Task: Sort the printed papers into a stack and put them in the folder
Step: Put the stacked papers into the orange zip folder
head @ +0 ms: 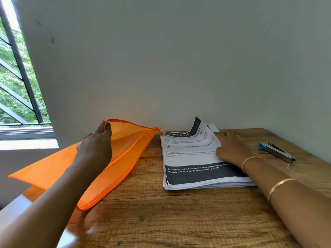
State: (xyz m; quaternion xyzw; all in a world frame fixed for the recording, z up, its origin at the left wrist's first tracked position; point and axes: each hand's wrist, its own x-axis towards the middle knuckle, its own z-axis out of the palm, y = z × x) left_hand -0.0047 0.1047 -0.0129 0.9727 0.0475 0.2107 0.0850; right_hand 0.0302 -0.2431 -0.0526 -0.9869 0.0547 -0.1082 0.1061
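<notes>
An orange zip folder (125, 151) lies on the left part of the wooden table (170, 212), hanging over its left edge. My left hand (96, 145) pinches the folder's upper flap near the far rim and lifts it, so the mouth gapes toward the right. A stack of printed papers (189, 163) with dark bands lies right of the folder. My right hand (231, 149) rests on the stack's right side, and the top sheets curl up at the far right corner beside my fingers.
A stapler (276, 152) with a blue end lies on the table to the right of the papers. A plain wall stands right behind the table. A barred window (18, 77) is at the far left.
</notes>
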